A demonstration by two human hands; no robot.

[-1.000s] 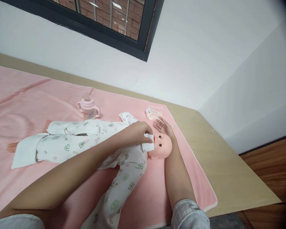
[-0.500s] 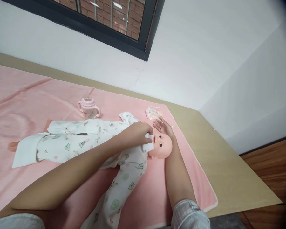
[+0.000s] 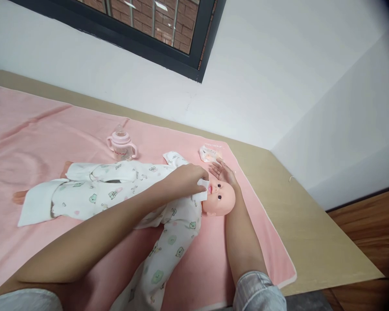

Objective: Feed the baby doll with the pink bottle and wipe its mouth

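A baby doll (image 3: 223, 199) lies on its back on a pink blanket (image 3: 194, 263), its head toward the right. It wears white pyjamas (image 3: 123, 194) with green and grey animal prints. Between the fingers of my left hand (image 3: 189, 179) is a white tissue (image 3: 200, 193), pinched just below the doll's mouth. My right hand (image 3: 223, 172) is open, palm up with fingers stretched, at the far side of the doll's head; the forearm passes along the crown. Whether that hand touches the head I cannot tell.
A pink baby bottle (image 3: 121, 146) with two handles stands beyond the doll's body. Near my right fingertips lies a small clear packet (image 3: 209, 153). The blanket covers part of a beige table (image 3: 288, 216), which meets a white wall (image 3: 246, 86) below a dark-framed window (image 3: 181, 60).
The tissue has shifted slightly away from the doll's mouth toward its neck, showing more of the lips. My right hand has stayed beside the head.
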